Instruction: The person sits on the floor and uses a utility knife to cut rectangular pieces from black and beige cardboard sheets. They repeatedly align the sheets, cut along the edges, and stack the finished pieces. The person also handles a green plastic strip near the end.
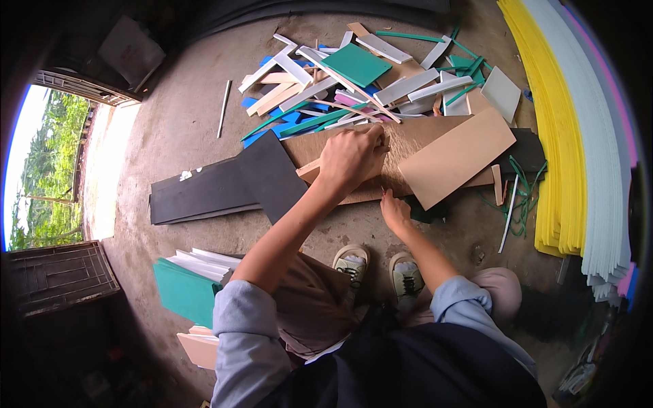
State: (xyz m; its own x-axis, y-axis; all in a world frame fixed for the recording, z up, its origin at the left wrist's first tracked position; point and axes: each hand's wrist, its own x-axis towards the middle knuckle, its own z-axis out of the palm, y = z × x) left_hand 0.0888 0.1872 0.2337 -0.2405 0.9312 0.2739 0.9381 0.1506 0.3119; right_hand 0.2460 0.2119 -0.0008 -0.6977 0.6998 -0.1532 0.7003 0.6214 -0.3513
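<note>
My left hand [350,158] is closed over a tan foam piece [309,171], with its fingers curled at the piece's far edge. The piece rests on a brown board [428,141] lying on the floor in front of my feet. At the near edge of that board is my right hand [395,208], fingers pinched together. A small thin tip sticks up from the pinch, too small to name. A larger tan sheet [459,158] lies across the board's right part. Black sheets [269,170] overlap its left end.
Beyond the board spreads a heap of white, green, blue and tan offcuts [405,85]. Tall stacks of yellow sheets [561,149] and pale blue sheets [598,170] stand at right. Green and white pieces [187,289] stand beside my left leg. Green strips [524,197] lie tangled at right.
</note>
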